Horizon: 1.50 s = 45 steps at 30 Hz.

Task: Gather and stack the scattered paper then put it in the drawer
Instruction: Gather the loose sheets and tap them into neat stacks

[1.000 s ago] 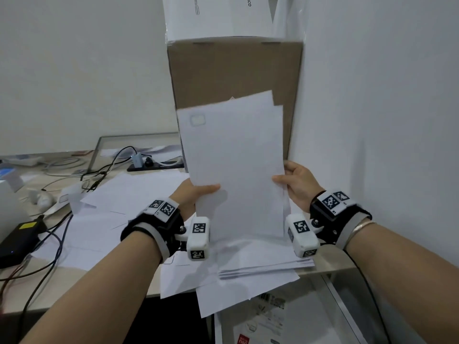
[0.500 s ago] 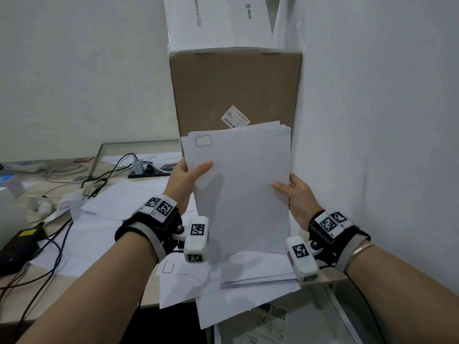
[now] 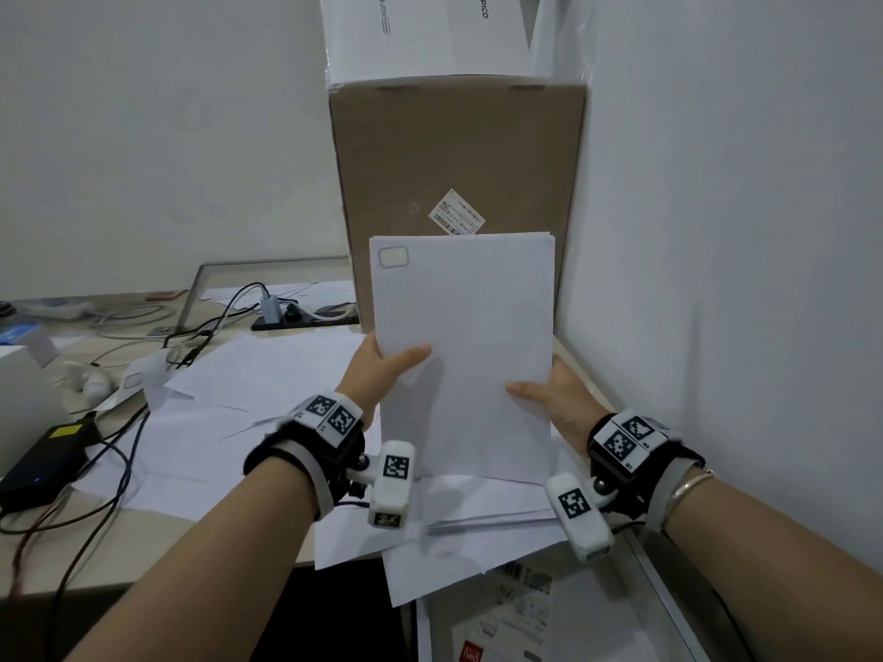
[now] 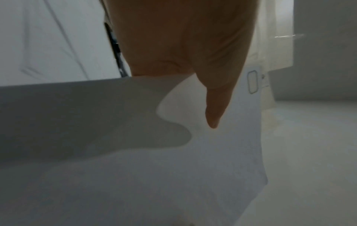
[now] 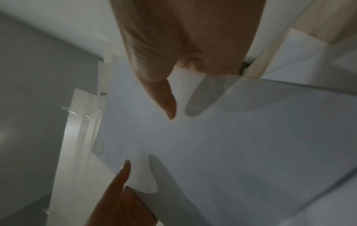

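Observation:
A stack of white paper (image 3: 466, 336) stands upright on its bottom edge on the desk, in front of the cardboard box. My left hand (image 3: 382, 370) grips its left edge, thumb across the front sheet (image 4: 193, 152). My right hand (image 3: 554, 398) grips the right edge, thumb on the front (image 5: 212, 145) and fingers hidden behind. The sheets' top edges line up almost evenly. More loose sheets (image 3: 248, 375) lie scattered flat on the desk to the left, and others (image 3: 458, 527) lie under the stack, overhanging the desk's front edge. An open drawer (image 3: 640, 580) shows at the lower right below the desk.
A tall cardboard box (image 3: 454, 150) with a white box (image 3: 430, 31) on top stands behind the stack, against the wall (image 3: 716, 231) at right. Cables (image 3: 110, 451), a black adapter (image 3: 43, 461) and a power strip (image 3: 306, 317) clutter the left of the desk.
The stack has dropped lower, down to the desk, and its top edges have evened out. Both hands slid with it, the left one gripping higher on the left edge.

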Tool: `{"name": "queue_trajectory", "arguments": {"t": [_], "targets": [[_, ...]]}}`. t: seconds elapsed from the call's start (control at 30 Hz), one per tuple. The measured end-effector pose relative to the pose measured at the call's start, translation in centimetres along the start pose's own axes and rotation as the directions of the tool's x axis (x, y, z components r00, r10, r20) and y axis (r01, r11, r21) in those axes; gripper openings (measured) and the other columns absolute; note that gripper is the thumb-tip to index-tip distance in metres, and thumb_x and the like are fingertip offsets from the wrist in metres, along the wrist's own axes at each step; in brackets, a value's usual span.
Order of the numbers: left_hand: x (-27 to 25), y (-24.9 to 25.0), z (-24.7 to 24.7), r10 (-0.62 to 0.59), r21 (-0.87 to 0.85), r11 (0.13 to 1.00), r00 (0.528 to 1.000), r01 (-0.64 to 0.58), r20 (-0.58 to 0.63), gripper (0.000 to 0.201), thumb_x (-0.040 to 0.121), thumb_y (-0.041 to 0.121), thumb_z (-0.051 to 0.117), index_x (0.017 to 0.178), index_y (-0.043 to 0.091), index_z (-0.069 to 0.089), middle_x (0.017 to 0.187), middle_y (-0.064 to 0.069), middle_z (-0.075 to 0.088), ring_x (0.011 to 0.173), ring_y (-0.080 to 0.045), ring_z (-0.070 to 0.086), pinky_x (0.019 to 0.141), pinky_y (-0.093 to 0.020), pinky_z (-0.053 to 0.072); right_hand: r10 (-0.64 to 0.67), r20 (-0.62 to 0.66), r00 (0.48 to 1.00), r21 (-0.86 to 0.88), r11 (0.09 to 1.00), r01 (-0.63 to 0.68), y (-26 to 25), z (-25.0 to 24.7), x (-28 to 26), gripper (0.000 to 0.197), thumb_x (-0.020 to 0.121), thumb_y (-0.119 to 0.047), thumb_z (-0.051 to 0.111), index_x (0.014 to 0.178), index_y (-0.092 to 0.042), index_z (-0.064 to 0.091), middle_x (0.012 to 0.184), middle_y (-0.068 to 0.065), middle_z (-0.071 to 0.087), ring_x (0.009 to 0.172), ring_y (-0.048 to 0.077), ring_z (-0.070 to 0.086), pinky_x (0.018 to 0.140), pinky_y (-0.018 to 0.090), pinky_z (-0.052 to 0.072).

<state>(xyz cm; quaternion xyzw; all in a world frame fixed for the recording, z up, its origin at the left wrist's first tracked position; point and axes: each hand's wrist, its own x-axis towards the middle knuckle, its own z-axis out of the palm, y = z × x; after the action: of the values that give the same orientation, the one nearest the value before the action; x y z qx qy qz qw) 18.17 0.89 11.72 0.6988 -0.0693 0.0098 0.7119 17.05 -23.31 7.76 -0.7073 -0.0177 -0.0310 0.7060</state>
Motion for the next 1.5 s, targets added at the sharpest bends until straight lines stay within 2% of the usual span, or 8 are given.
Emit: {"name": "queue_trajectory", "arguments": {"t": [0.1,0.3,0.53,0.73,0.87,1.1,1.23,1.5], "targets": [[0.1,-3.4,-0.2,-0.153,0.070,0.985,0.987,0.156,-0.043,0.047,0.075,0.012,0.076,0.119,0.003,0.062,0.116,-0.017,0.067,0.105,-0.034,0.065,0.096,-0.051,0.050,0.158,0.078,0.984,-0.296,0.946,-0.128,2.4,-0.9,0.2,0.077,0.058,-0.016,0.067,0.131,-0.010,0.044,0.120,0.008,0.063,0.111,0.025,0.061,0.099,0.046,0.049],[0.6,-3.8,0.9,-0.235,0.105,0.963,0.963,0.250,-0.133,0.037,0.075,0.007,0.068,0.109,-0.005,0.061,0.113,-0.026,0.065,0.104,-0.041,0.063,0.094,-0.055,0.049,0.152,0.008,0.988,-0.565,0.816,-0.121,0.7,-1.9,-0.4,0.031,0.087,-0.001,0.050,0.116,-0.009,0.058,0.111,0.006,0.065,0.101,0.025,0.061,0.082,0.033,0.053],[-1.3,-4.1,2.7,-0.552,0.246,0.796,0.830,0.553,-0.079,0.007,0.089,0.002,0.059,0.086,0.005,0.054,0.093,-0.013,0.056,0.085,-0.025,0.055,0.071,-0.031,0.047,0.298,-0.086,0.951,-0.688,0.672,-0.273,1.2,-4.0,-0.2,0.038,0.089,0.007,0.045,0.126,-0.002,0.052,0.115,0.011,0.052,0.104,0.022,0.052,0.088,0.032,0.044],[-2.3,-5.1,4.3,-0.577,0.390,0.712,0.803,0.584,-0.149,0.043,0.091,0.010,0.059,0.129,-0.002,0.046,0.130,-0.017,0.050,0.124,-0.034,0.049,0.100,-0.040,0.043,0.401,-0.215,0.891,-0.728,0.542,-0.419,3.1,-3.6,-1.4,0.013,0.087,-0.002,0.049,0.078,-0.008,0.042,0.084,0.008,0.048,0.074,0.022,0.047,0.059,0.027,0.036],[-2.5,-4.7,5.2,-0.552,0.394,0.724,0.818,0.566,-0.161,0.048,0.088,0.008,0.061,0.133,-0.005,0.047,0.139,-0.021,0.049,0.128,-0.034,0.048,0.101,-0.039,0.043,0.431,-0.178,0.885,-0.785,0.481,-0.391,3.8,-3.6,-1.3,0.032,0.087,-0.009,0.057,0.116,0.003,0.051,0.118,0.016,0.056,0.109,0.030,0.057,0.078,0.030,0.045],[-2.6,-4.3,4.9,-0.563,0.273,0.767,0.813,0.581,-0.148,0.052,0.084,0.012,0.066,0.131,-0.003,0.050,0.140,-0.022,0.048,0.130,-0.036,0.045,0.106,-0.043,0.040,0.463,-0.150,0.874,-0.739,0.535,-0.410,4.3,-4.0,-1.6,0.052,0.080,-0.012,0.068,0.127,-0.005,0.047,0.127,0.012,0.054,0.115,0.029,0.054,0.100,0.040,0.046],[-2.6,-4.3,4.4,-0.629,0.175,0.752,0.771,0.635,-0.098,0.061,0.082,0.014,0.067,0.135,-0.001,0.042,0.144,-0.025,0.039,0.130,-0.041,0.044,0.105,-0.052,0.040,0.496,-0.163,0.853,-0.731,0.520,-0.441,3.5,-4.2,-1.8,0.027,0.082,-0.010,0.069,0.099,-0.012,0.047,0.106,0.008,0.055,0.107,0.026,0.051,0.090,0.031,0.042],[-3.6,-4.3,6.0,-0.680,0.115,0.732,0.731,0.672,0.056,0.084,0.069,0.013,0.072,0.143,0.006,0.034,0.142,-0.018,0.040,0.124,-0.036,0.047,0.103,-0.049,0.039,0.541,-0.291,0.790,-0.650,0.494,-0.577,1.9,-6.0,-2.4,0.043,0.087,-0.013,0.066,0.123,0.003,0.047,0.095,0.021,0.056,0.084,0.034,0.058,0.080,0.040,0.050]]}}
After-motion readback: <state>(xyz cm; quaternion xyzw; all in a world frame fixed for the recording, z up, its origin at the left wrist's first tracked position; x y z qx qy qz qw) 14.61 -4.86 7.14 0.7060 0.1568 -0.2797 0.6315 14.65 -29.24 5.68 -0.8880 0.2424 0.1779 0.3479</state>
